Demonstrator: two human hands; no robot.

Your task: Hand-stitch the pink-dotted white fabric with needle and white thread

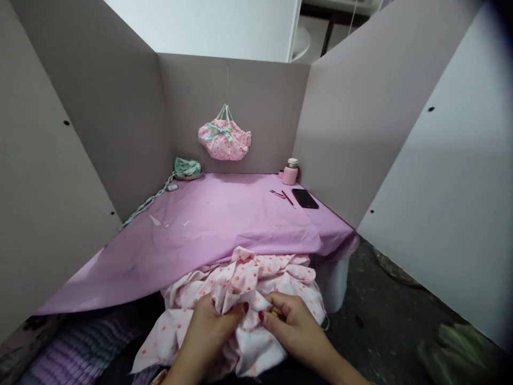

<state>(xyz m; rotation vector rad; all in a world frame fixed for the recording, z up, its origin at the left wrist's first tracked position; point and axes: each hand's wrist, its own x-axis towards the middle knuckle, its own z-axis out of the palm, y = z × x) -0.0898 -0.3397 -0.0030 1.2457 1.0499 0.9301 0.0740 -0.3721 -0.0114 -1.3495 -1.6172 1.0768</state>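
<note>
A heap of pale pink fabric with red dots lies gathered at the near edge of the table and over my lap. My left hand pinches a fold of it between thumb and fingers. Close by on the right, my right hand is closed on the same fabric, thumb against fingers. A small yellow piece shows at its fingers, too small to name. The cloth hides part of the left fingers. A loose thread hangs near the right edge of the fabric.
On the purple-covered table lie a phone, small thread snippers, a red pencil and a pink jar. A dotted pouch hangs at the back panel. Green fabric with a braided strip sits back left.
</note>
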